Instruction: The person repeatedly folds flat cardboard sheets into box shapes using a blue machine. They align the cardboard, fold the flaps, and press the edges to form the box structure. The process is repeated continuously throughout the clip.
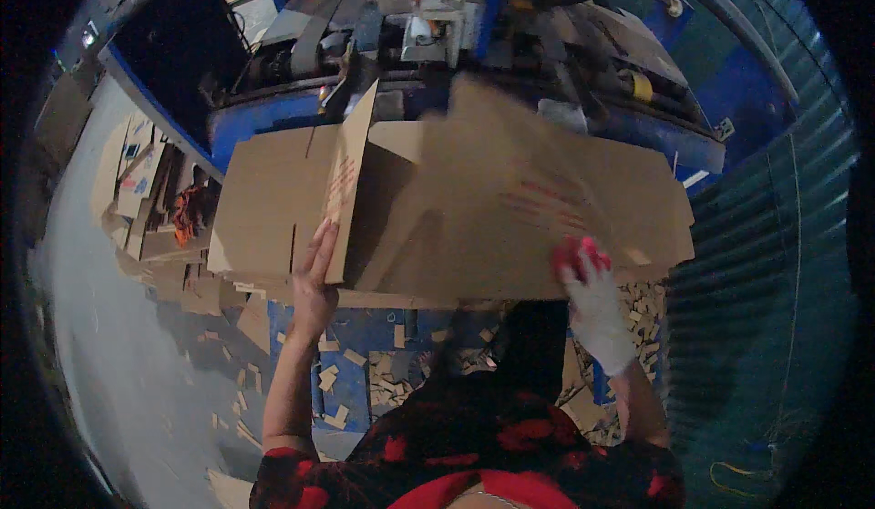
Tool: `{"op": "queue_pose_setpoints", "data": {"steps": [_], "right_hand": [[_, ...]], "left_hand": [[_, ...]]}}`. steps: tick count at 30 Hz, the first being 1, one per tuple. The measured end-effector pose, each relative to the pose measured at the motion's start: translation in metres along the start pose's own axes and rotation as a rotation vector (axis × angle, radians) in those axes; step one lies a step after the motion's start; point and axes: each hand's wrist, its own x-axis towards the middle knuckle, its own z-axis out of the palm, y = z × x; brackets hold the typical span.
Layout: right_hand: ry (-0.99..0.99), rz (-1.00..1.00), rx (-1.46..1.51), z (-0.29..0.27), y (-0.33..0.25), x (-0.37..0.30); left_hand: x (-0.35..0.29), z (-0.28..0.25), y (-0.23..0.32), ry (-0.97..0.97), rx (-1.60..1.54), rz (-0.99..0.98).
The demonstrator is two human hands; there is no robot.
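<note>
Before me lies a brown cardboard box blank (264, 199) with slots cut into it and red printing. My bare left hand (315, 267) grips the near edge of a panel (351, 172) that stands up on edge, fingers along its left face. A second panel (474, 199) to the right is tilted and smeared by motion. My right hand (588, 281), in a white glove with red fingertips, is closed at the near edge of that panel, fingers bent over the cardboard. Its thumb is partly blurred. More cardboard layers show under the blank's near edge.
A blue machine (437, 99) with rollers and belts stands just beyond the cardboard. Cardboard offcuts (387, 386) litter the blue base and floor below. Stacked cardboard (146, 181) lies at the left, and a corrugated green wall (747, 299) rises at the right.
</note>
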Motion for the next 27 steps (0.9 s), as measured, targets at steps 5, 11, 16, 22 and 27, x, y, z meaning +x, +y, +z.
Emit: {"op": "queue_pose_setpoints", "data": {"steps": [5, 11, 16, 22, 27], "right_hand": [[-0.056, -0.082, -0.105, 0.03, 0.024, 0.068], [-0.079, -0.127, -0.17, 0.06, 0.042, 0.113], [-0.063, -0.193, -0.216, 0.064, 0.038, 0.123], [-0.003, -0.166, 0.055, 0.064, 0.076, 0.141], [0.197, -0.159, -0.005, 0.079, 0.108, 0.206]], "left_hand": [[0.063, 0.031, -0.008, -0.013, 0.182, 0.195], [0.128, 0.053, -0.045, 0.043, 0.185, 0.198], [0.133, 0.049, -0.055, 0.03, 0.213, 0.145], [0.135, 0.067, -0.042, 0.116, 0.294, 0.305], [0.196, 0.092, -0.056, 0.064, 0.506, 0.217]]}}
